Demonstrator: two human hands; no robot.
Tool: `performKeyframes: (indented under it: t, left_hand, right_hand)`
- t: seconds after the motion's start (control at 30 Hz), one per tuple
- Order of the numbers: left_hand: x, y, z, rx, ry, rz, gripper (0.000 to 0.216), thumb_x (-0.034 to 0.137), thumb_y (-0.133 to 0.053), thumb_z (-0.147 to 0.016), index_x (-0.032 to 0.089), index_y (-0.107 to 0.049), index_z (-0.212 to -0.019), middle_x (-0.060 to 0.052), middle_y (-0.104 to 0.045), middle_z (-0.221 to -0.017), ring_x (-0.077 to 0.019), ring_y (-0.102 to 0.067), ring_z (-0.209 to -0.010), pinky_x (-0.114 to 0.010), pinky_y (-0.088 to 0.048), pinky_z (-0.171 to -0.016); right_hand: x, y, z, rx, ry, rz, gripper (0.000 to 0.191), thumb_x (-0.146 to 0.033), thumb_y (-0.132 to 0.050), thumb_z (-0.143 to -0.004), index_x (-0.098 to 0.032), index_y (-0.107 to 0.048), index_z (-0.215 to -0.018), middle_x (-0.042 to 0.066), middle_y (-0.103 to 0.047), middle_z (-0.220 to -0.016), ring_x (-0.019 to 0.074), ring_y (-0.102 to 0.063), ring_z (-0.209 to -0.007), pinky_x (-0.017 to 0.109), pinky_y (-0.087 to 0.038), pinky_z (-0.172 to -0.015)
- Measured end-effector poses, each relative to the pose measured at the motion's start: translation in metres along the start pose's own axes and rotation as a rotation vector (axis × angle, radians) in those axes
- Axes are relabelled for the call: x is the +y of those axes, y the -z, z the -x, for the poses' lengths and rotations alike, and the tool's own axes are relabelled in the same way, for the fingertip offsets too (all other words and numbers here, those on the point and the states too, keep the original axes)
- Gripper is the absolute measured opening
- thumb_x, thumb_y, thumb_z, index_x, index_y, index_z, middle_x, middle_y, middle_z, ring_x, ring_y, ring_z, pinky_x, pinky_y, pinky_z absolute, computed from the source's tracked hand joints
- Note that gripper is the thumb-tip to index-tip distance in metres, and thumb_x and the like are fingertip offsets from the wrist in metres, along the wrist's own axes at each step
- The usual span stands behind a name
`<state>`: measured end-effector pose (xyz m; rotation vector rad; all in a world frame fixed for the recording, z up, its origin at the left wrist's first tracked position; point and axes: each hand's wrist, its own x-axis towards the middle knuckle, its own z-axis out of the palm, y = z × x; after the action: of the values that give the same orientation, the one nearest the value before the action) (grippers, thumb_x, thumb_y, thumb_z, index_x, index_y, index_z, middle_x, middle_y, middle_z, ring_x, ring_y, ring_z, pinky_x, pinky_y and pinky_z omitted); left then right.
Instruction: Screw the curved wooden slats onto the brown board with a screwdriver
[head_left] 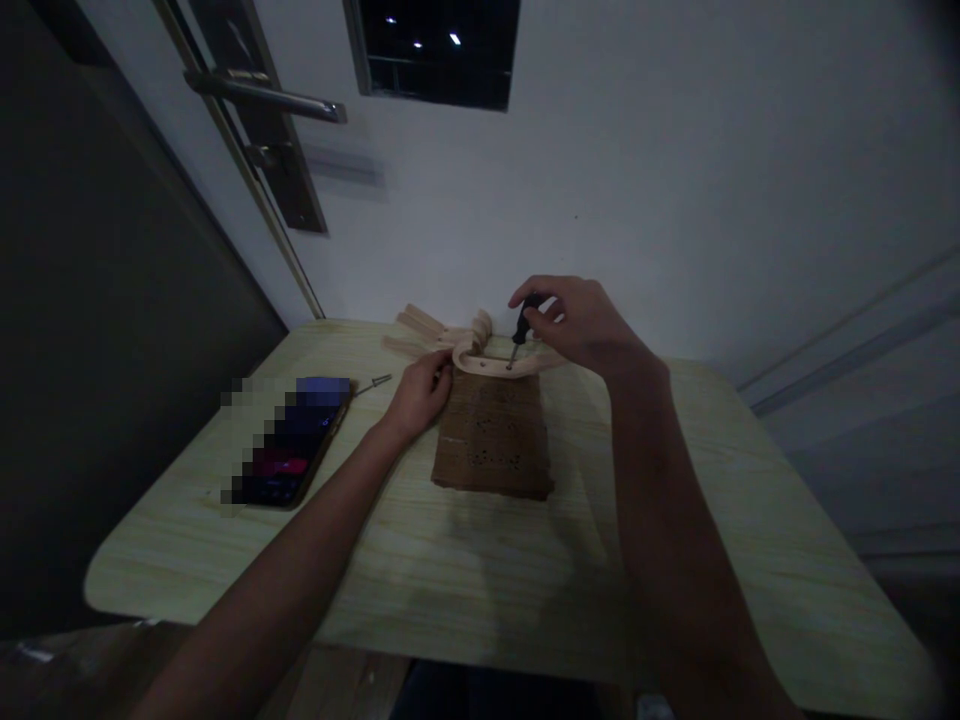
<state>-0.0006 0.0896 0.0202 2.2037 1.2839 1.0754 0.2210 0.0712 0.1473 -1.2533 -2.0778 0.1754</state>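
Note:
My right hand (pixel 574 322) is closed round the black handle of a small screwdriver (pixel 521 330), held upright with its tip on a pale curved wooden piece (pixel 495 364). That piece lies across the far edge of a dark brown board (pixel 491 436) with small holes in it. My left hand (pixel 420 393) is closed on the left end of the curved piece and the board's corner, pressing them down. Several more pale wooden pieces (pixel 431 328) lie just behind.
A phone (pixel 296 455) with a lit screen lies on the light wood-grain table (pixel 465 570) at the left. A loose screw (pixel 373 384) sits beside it. A white wall, a door handle (pixel 270 97) and a dark window are behind.

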Motion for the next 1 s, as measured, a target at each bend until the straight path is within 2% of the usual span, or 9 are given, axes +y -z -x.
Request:
performKeyframes:
  t: [0.17, 0.4, 0.57, 0.73, 0.87, 1.0]
  left_hand:
    - [-0.0006, 0.0003, -0.0001, -0.010, -0.004, -0.011, 0.037, 0.026, -0.040, -0.091, 0.011, -0.065, -0.113, -0.014, -0.072, -0.106, -0.0251, -0.067, -0.095, -0.039, -0.054, -0.089]
    - [-0.0041, -0.0007, -0.0015, 0.015, -0.074, -0.007, 0.032, 0.021, -0.040, -0.089, 0.013, -0.063, -0.111, -0.013, -0.068, -0.111, -0.0244, -0.062, -0.104, -0.041, -0.051, -0.095]
    - [-0.0070, -0.0009, -0.0029, 0.016, -0.106, -0.019, 0.032, 0.020, -0.040, -0.088, 0.012, -0.062, -0.110, -0.015, -0.064, -0.112, -0.0260, -0.058, -0.108, -0.044, -0.049, -0.097]
    - [-0.0071, -0.0011, -0.0025, -0.004, -0.118, -0.001, 0.031, 0.019, -0.039, -0.088, 0.012, -0.062, -0.107, -0.014, -0.062, -0.110, -0.0256, -0.057, -0.106, -0.043, -0.049, -0.097]
    - [-0.0067, -0.0010, -0.0029, -0.013, -0.108, 0.005, 0.032, 0.019, -0.039, -0.089, 0.013, -0.062, -0.110, -0.013, -0.062, -0.111, -0.0250, -0.057, -0.106, -0.043, -0.048, -0.098]
    - [-0.0086, -0.0018, -0.0038, -0.035, -0.118, -0.011, 0.032, 0.019, -0.038, -0.089, 0.012, -0.062, -0.108, -0.014, -0.062, -0.111, -0.0249, -0.056, -0.107, -0.043, -0.048, -0.098]
  right_hand:
    - [0.0010, -0.0005, 0.0004, 0.002, 0.015, -0.028, 0.026, -0.012, -0.051, -0.077, -0.016, -0.071, -0.093, 0.004, -0.070, -0.085, 0.0114, -0.056, -0.063, 0.028, -0.046, -0.068]
    - [0.0004, -0.0005, 0.0010, -0.007, 0.009, -0.030, 0.025, -0.013, -0.051, -0.077, -0.016, -0.070, -0.093, 0.004, -0.070, -0.086, 0.0120, -0.057, -0.065, 0.028, -0.046, -0.069]
    - [-0.0030, 0.0006, 0.0018, -0.009, -0.017, -0.044, 0.030, -0.012, -0.051, -0.077, -0.018, -0.068, -0.101, 0.003, -0.069, -0.084, 0.0122, -0.057, -0.064, 0.028, -0.045, -0.067]
    - [-0.0016, 0.0008, 0.0011, -0.007, -0.003, -0.040, 0.022, -0.013, -0.055, -0.078, -0.016, -0.070, -0.094, 0.004, -0.070, -0.086, 0.0128, -0.058, -0.065, 0.029, -0.046, -0.069]
    - [-0.0022, -0.0002, -0.0003, 0.001, -0.015, -0.014, 0.019, -0.018, -0.061, -0.080, -0.017, -0.071, -0.096, 0.003, -0.067, -0.077, 0.0139, -0.057, -0.066, 0.029, -0.045, -0.068]
    - [-0.0047, -0.0020, -0.0021, -0.003, -0.010, 0.001, 0.010, -0.021, -0.064, -0.081, -0.017, -0.071, -0.087, 0.002, -0.065, -0.072, 0.0138, -0.055, -0.066, 0.030, -0.043, -0.069]
